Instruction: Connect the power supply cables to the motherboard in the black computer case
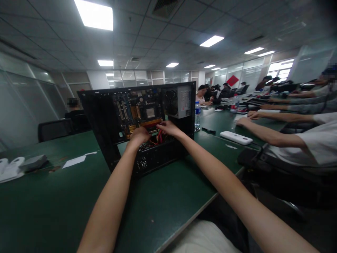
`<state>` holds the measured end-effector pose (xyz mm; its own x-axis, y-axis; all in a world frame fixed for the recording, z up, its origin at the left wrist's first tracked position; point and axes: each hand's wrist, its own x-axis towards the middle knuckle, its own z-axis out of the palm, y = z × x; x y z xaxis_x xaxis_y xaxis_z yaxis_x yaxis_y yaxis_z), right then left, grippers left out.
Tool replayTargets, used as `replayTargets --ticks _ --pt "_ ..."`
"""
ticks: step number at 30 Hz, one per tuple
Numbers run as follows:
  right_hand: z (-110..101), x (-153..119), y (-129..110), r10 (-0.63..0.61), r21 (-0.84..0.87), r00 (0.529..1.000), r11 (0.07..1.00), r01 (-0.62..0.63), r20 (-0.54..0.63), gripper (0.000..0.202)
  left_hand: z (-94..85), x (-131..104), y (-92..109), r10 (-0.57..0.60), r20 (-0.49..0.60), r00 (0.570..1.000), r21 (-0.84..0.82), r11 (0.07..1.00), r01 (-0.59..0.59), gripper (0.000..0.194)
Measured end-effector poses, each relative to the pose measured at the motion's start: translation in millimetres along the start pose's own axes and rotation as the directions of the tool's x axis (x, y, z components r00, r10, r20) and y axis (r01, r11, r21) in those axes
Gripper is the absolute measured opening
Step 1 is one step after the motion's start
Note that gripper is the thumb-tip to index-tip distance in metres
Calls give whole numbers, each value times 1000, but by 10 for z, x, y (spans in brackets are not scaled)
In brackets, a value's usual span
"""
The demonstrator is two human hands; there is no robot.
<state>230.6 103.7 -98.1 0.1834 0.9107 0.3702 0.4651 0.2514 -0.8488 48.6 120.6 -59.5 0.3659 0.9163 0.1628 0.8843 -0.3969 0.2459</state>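
Note:
An open black computer case (158, 158) stands on the green table, its inside facing me. In it are a motherboard (150, 112), a silver power supply (184, 102) at the upper right and red and yellow cables (160, 136) low down. My left hand (139, 136) reaches in at the lower edge of the board, near an orange slot area; its fingertips are hidden. My right hand (167, 128) is beside it, thumb and fingers pressed together at the end of a red board or slot (151, 124), just above the cables. What the fingertips hold is too small to make out.
A water bottle (197, 116) stands behind the case's right side. A white device (236, 137) lies to the right, near another person's hands (244, 121). White paper (74, 161), a grey block (34, 163) and white objects (12, 168) lie on the left.

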Motion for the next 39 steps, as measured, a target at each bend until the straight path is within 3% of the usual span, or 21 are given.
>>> replayTargets --ticks 4,11,24,31,35,39 --pt "26 -14 -36 17 -44 1000 999 -17 1 22 -19 -44 51 -19 -16 1000 62 998 20 29" --pt "-7 -70 -58 17 23 1000 1000 -17 -20 14 -29 -40 141 -42 -39 998 120 992 46 34" --pt "-12 -45 -89 71 51 997 996 -71 1 19 35 -38 171 -43 -97 994 159 986 58 44" --pt "-2 -71 -59 238 277 951 917 -287 198 23 87 -82 187 -12 -131 991 160 987 33 45" --pt "-13 -62 -31 266 348 929 872 -345 256 19 142 -77 197 26 -165 986 152 988 -1 43" --pt "-32 -40 -39 299 426 905 807 -409 304 16 186 -43 169 -24 -164 986 135 990 46 44"
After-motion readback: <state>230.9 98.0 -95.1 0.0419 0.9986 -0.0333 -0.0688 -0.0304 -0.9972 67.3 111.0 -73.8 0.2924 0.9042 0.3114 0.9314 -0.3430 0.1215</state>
